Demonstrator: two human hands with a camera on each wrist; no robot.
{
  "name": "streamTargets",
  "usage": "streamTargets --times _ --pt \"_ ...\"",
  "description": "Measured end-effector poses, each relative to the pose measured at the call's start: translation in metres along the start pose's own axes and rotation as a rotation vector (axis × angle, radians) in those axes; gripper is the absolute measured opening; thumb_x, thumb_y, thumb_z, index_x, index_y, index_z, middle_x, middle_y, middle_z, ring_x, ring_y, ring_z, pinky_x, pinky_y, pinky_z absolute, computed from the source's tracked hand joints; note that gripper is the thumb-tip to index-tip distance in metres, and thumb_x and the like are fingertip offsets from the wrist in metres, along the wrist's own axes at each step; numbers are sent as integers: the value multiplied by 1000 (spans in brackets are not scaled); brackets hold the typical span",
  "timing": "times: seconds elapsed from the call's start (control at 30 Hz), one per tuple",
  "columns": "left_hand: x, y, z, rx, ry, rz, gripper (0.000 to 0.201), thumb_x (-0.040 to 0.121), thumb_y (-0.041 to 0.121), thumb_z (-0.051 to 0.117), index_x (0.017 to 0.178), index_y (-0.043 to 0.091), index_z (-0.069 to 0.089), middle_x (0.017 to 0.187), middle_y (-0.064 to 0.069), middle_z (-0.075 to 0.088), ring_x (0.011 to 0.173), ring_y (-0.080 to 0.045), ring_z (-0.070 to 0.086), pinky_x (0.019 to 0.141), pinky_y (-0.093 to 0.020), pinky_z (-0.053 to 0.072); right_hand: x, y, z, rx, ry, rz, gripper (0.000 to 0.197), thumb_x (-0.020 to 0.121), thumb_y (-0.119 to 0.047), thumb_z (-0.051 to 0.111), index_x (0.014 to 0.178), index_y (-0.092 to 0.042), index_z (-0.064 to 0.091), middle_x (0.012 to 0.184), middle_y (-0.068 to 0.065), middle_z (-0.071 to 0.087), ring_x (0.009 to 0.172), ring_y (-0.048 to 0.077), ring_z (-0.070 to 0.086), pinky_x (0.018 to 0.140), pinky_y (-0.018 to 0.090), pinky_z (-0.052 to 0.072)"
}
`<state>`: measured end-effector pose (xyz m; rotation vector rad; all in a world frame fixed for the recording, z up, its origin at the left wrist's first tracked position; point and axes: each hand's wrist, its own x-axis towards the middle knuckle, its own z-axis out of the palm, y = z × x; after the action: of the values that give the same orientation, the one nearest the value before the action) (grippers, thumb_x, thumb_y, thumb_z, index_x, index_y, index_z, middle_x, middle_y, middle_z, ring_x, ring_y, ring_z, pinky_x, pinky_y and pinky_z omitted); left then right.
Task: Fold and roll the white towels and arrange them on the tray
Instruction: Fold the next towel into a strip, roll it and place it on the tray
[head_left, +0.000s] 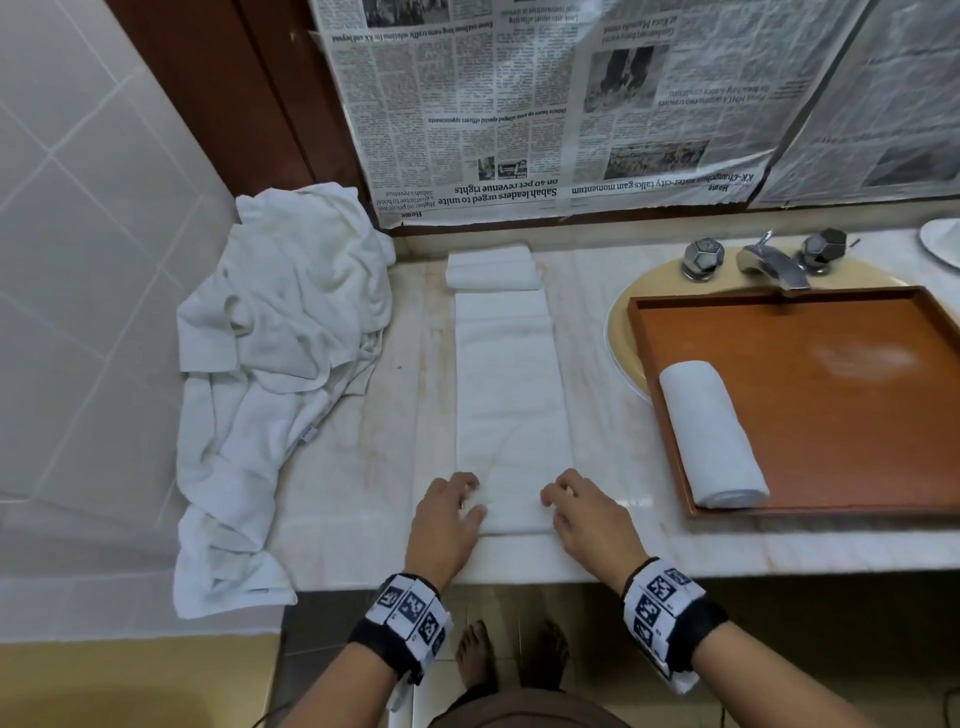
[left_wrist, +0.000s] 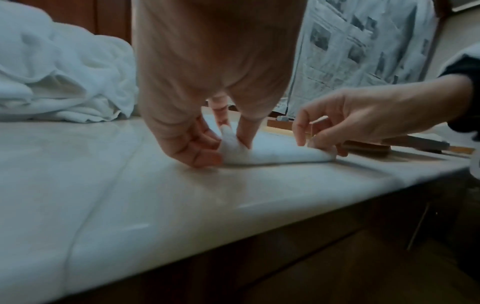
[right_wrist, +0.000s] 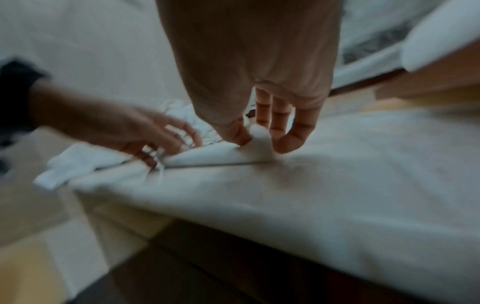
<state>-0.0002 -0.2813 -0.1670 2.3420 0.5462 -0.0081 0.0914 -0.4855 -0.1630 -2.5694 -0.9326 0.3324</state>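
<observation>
I have both hands down at the near end of the long white towel strip (head_left: 506, 395), which is folded narrow and lies flat on the pale marble counter (head_left: 613, 551). Its long axis runs straight away from me toward the newspaper-covered wall (head_left: 545, 104). My left hand (head_left: 448, 512) pinches the near left corner between thumb and fingers; the left wrist view shows the cloth lifted into a small fold there (left_wrist: 231, 144). My right hand (head_left: 584, 512) pinches the near right corner the same way, thumb and fingertips closed on a raised tuck of fabric (right_wrist: 259, 144). Neither grip is wide; each holds only the first turn of cloth.

What matters for the coming move is that the whole length of the strip lies ahead of both hands, so I judge the roll has to travel forward along that axis, with the two hands level to keep the ends square.

The brown wooden tray (head_left: 660, 395) sits over the sink to my right, nearer my right hand, with one rolled white towel (head_left: 711, 436) already along its left edge. A small folded white towel (head_left: 493, 267) rests just beyond the strip's far end, and a crumpled heap of white towels (head_left: 280, 332) lies to my left.
</observation>
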Motion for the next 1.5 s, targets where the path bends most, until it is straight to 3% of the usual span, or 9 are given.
streamTargets --times 0.17,0.27,0.37,0.53,0.63,0.83,1.03,1.27,1.5 --pt "-3 0 4 403 31 298 30 68 4 78 87 24 66 95 2 56 76 -22 54 55 -30 34 -5 -4 -1 -339 -16 -198 28 57 -30 69 81 -16 65 91 0 58 79 22 55 57 34 42" --pt "-8 5 11 491 -39 331 16 75 24 69 90 22 63 91 3 57 76 -22 57 59 -32 39 1 -11 -3 -403 -59 -193 27 51 -23 71 74 -15 61 81 2 56 73 23 53 60 35 39" --pt "-10 9 11 516 -98 300 37 81 50 52 102 21 60 101 3 57 89 -21 55 70 -37 46 10 -12 0 -314 -68 -160 14 62 -26 62 72 -16 61 74 0 57 69 21 55 61 33 43" --pt "6 -7 -8 312 -146 220 35 93 47 46 116 30 64 109 11 65 103 -15 55 83 -36 45 25 2 -20 200 -161 96 24 89 -26 55 101 -11 70 97 -1 67 90 16 58 81 30 47" --pt "9 -11 -19 -32 -108 45 19 94 43 58 106 31 68 94 12 70 87 -5 62 79 -27 48 20 14 -18 393 -67 148 13 94 -24 57 99 -23 68 92 -8 68 82 7 61 75 23 44" --pt "14 -7 -12 -54 -14 -24 15 92 39 65 95 25 61 84 8 59 75 -7 57 69 -28 46 9 19 4 222 88 8 13 97 -14 53 106 -17 63 110 -5 48 78 15 56 69 26 48" --pt "6 -1 0 168 15 188 17 99 36 56 101 20 63 100 8 54 89 -16 53 73 -31 46 4 18 -1 -102 14 -202 31 70 -35 64 96 -17 60 104 -1 54 91 19 53 61 27 50" --pt "3 -12 -2 233 -92 245 37 93 41 60 126 25 62 122 5 56 110 -19 51 87 -29 46 17 21 -11 174 -44 12 24 89 -23 60 109 -11 67 107 0 61 101 17 53 82 24 39" --pt "26 -3 -19 -32 -51 101 12 99 29 56 102 22 65 93 7 64 84 -7 57 78 -27 44 26 23 -24 383 -11 110 24 98 -20 52 121 -23 59 104 -5 61 83 11 58 74 21 40"
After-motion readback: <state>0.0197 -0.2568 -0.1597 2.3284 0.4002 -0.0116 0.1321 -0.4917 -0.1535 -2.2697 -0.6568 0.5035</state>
